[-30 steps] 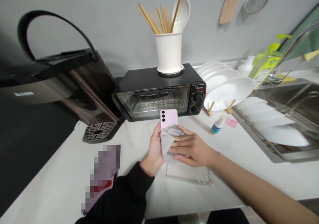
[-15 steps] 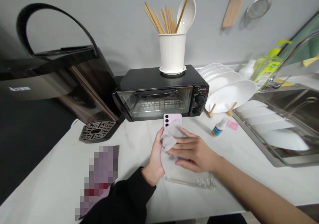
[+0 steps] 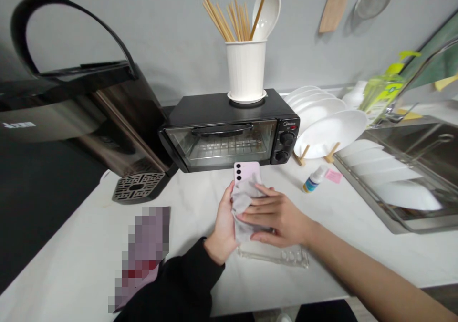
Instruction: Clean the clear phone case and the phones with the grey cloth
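Note:
My left hand [image 3: 222, 222] grips a pink phone [image 3: 246, 171] by its left edge, camera side up, above the white counter [image 3: 200, 202]. My right hand [image 3: 277, 213] presses a grey cloth [image 3: 242, 207] flat against the phone's back, fingers together over the cloth. Only the phone's top end shows past the cloth. A clear phone case [image 3: 275, 254] lies on the counter just under my hands.
A black toaster oven [image 3: 229, 133] stands behind, with a white utensil holder [image 3: 246, 69] on top. White plates [image 3: 327, 126] lean in a rack to the right, beside a small spray bottle [image 3: 314, 179], a pink note [image 3: 333, 175] and a sink [image 3: 411, 164]. A dark appliance [image 3: 89, 117] fills the left.
My right hand has rubbed the cloth along the phone's back, up and then down again. The phone stays in my left hand. The view shifted slightly.

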Available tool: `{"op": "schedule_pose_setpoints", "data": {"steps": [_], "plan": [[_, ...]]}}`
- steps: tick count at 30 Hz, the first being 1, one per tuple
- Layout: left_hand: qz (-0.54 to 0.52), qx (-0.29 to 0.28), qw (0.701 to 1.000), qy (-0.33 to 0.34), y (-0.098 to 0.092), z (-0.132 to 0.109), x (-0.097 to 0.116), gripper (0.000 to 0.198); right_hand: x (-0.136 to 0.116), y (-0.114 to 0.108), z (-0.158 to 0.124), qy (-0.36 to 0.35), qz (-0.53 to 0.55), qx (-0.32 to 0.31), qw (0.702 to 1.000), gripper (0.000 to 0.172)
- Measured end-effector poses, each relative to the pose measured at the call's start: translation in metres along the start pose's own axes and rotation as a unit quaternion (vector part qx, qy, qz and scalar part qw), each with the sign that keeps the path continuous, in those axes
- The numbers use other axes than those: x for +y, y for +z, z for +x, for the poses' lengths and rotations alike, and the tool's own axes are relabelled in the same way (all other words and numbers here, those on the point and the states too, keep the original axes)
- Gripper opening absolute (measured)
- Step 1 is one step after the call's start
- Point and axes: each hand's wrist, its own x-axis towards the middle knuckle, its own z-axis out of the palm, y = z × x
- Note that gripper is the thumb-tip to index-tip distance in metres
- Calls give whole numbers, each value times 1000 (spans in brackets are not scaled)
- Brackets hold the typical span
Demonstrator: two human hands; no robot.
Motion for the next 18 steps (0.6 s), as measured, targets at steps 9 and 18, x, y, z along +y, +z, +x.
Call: {"op": "schedule_pose_setpoints", "data": {"steps": [9,18], "plan": [[-16,31,998,-42,7,-4,-7,36,18,-9,-7,141,-83,28,986,73],[-14,7,1000,-14,8,-7,9,55,8,-7,-7,35,0,55,998,50]]}}
